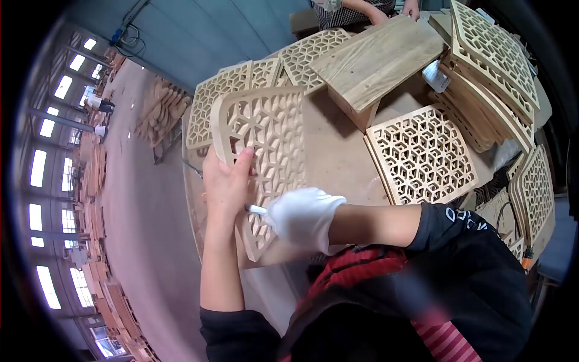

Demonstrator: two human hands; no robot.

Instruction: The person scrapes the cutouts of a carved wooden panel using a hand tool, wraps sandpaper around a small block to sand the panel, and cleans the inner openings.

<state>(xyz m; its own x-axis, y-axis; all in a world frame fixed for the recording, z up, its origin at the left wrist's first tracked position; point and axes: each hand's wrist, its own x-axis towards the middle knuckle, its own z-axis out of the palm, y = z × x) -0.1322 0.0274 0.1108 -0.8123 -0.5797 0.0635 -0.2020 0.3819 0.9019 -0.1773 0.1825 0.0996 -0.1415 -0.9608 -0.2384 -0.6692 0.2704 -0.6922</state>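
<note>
A wooden lattice panel [274, 142] with a curved solid rim stands tilted on the table before me. My left hand [227, 181] is bare and grips the panel's left edge, thumb on its face and the other fingers hidden behind it. My right hand [306, 218] wears a white glove and is closed round a slim tool [256, 209] with a whitish shaft. The tool's tip end lies by the lower left part of the lattice. Most of its handle is hidden in the glove.
Lattice panels lie at the table's back left [208, 111], on the right [422, 154] and in a stack at the upper right [494, 51]. A wooden board [380, 60] rests on a support behind. Another person's hands [379, 15] show beyond it. The floor [145, 199] is left.
</note>
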